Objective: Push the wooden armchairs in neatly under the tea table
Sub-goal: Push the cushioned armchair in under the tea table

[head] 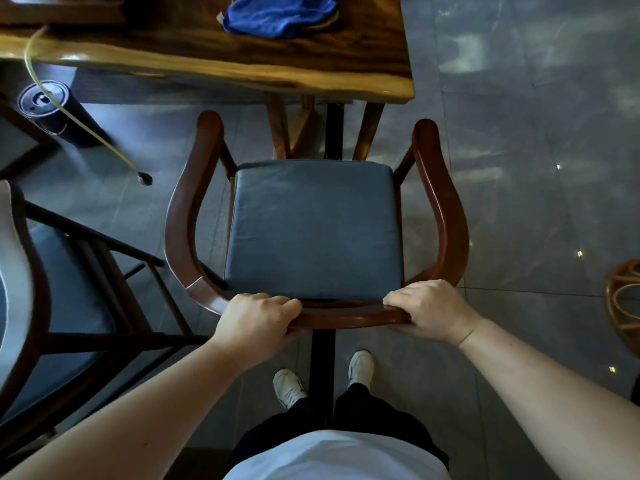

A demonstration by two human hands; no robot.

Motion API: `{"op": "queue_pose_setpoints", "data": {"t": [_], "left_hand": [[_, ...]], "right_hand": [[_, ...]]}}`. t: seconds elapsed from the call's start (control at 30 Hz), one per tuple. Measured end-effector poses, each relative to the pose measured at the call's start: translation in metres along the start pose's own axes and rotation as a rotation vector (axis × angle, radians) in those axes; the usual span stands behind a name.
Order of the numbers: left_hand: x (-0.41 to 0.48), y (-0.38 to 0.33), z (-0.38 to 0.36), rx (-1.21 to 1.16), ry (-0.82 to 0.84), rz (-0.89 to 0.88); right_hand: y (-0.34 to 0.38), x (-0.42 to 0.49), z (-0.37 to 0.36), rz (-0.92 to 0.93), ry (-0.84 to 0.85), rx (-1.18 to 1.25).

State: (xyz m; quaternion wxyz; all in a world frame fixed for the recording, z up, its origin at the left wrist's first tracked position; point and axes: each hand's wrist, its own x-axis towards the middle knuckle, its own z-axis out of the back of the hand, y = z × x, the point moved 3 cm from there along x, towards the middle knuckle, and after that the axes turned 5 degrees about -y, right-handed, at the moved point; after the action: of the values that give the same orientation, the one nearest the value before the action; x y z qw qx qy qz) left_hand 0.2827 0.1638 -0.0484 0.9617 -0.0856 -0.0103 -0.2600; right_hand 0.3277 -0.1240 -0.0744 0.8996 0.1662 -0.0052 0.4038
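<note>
The dark brown wooden armchair with a curved rail and a grey-blue seat cushion [313, 230] stands on the grey tiled floor [519, 168], just in front of the glossy slab-wood worktop [242, 60]. Its seat is still fully outside the worktop edge, and only the two arm tips come near that edge. The left hand [258, 322] is closed around the back rail of this armchair, on its left part, fingers over the top. The right hand [429, 310] grasps the same rail on its right part. On the worktop beyond the armchair lies a crumpled blue cloth [280, 13]. Left of the armchair stands a second wooden armchair with a similar cushion [52, 289], turned at an angle. Behind the armchair are two white shoes [289, 388].
</note>
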Motion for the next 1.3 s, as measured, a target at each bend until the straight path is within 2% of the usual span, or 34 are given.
{"op": "queue_pose_setpoints", "data": {"t": [0.23, 0.43, 0.53, 0.63, 0.77, 0.83, 0.9, 1.0, 1.13, 1.3], "left_hand": [[0.015, 0.019, 0.01, 0.04, 0.014, -0.047], [0.012, 0.07, 0.026, 0.067, 0.183, 0.08], [0.008, 0.091, 0.03, 0.009, 0.138, 0.105], [0.008, 0.093, 0.03, 0.0, 0.132, 0.09], [0.013, 0.08, 0.037, 0.049, 0.128, 0.125], [0.02, 0.057, 0.036, 0.1, 0.107, 0.049], [0.036, 0.023, 0.026, 0.118, 0.17, -0.003], [0.057, -0.009, 0.004, 0.102, 0.266, 0.05], [0.054, -0.005, -0.006, 0.136, 0.219, 0.134], [0.063, -0.015, -0.012, 0.146, 0.145, 0.133]], "right_hand": [[0.0, 0.013, 0.005, -0.103, -0.061, 0.04], [0.032, 0.051, -0.019, -0.116, -0.05, -0.008], [0.044, 0.068, -0.026, -0.127, -0.003, 0.058], [0.028, 0.065, -0.028, -0.162, 0.08, 0.184], [-0.014, 0.046, -0.032, -0.161, 0.252, 0.122], [-0.029, 0.05, -0.031, -0.125, 0.413, 0.045], [-0.039, 0.061, -0.029, -0.069, 0.598, -0.059], [-0.046, 0.073, -0.028, 0.037, 0.785, -0.138], [-0.048, 0.079, -0.03, 0.077, 0.829, -0.137], [-0.065, 0.077, -0.029, 0.116, 0.815, -0.126]]}}
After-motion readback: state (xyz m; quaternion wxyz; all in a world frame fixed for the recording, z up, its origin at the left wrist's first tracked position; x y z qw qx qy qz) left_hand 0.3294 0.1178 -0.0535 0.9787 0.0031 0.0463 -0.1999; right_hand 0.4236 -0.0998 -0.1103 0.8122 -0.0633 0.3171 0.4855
